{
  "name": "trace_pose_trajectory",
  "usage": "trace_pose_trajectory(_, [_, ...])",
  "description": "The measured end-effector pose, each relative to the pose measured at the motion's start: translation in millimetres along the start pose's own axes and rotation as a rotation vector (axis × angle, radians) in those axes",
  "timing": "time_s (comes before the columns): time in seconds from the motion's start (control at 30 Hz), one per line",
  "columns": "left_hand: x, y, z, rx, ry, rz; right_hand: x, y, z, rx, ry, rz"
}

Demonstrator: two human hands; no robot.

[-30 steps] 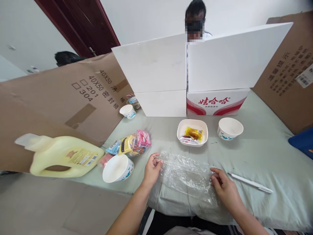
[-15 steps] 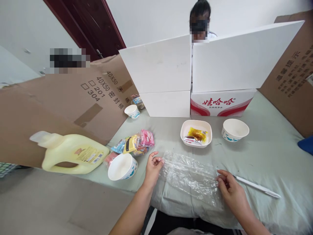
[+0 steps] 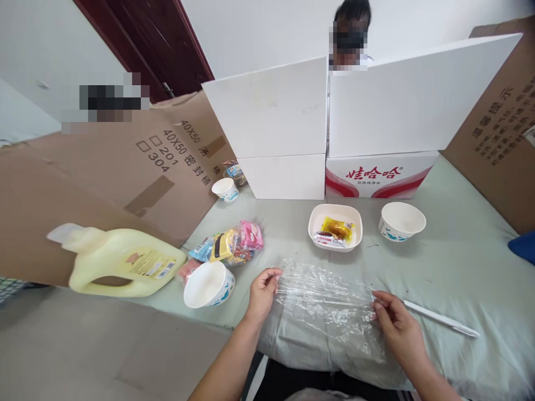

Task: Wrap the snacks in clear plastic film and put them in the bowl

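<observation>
A clear plastic bag (image 3: 328, 306) lies crumpled on the pale green cloth in front of me. My left hand (image 3: 261, 295) pinches its upper left corner. My right hand (image 3: 395, 326) pinches its right edge, fingers closed on the film. The bag is stretched between the two hands. Beyond it stands a white square dish (image 3: 335, 227) with a yellow packet and a red-and-white packet inside. A white paper bowl (image 3: 402, 221) sits to the right of the dish.
A white pen (image 3: 441, 318) lies right of my right hand. Another paper bowl (image 3: 208, 285), a pile of snack packets (image 3: 229, 246) and a yellow jug (image 3: 121, 263) are at left. White boards (image 3: 271, 111), a red-printed box (image 3: 376, 175) and cardboard sheets (image 3: 125, 178) wall the area. A person sits behind.
Both hands stay on the bag; the bag looks pulled a little tighter and flatter between them. The camera view shifted slightly.
</observation>
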State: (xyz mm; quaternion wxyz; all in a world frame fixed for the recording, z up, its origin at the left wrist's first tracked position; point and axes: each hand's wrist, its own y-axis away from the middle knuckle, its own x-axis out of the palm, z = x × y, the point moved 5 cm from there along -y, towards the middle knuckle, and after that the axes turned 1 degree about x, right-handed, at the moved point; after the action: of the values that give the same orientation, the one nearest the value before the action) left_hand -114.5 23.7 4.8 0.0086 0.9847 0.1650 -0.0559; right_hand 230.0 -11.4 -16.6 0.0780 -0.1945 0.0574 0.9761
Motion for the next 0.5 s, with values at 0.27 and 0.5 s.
trace_pose_trajectory(0.27, [10.7, -10.4, -21.3, 0.284, -0.398, 0.132, -5.5, 5.6, 0.9, -0.102, 0.275, -0.047])
trace_pose_trajectory(0.5, [38.2, -24.1, -10.9, 0.458, -0.902, 0.31, 0.2, 6.7, 11.9, -0.333, 0.7, -0.121])
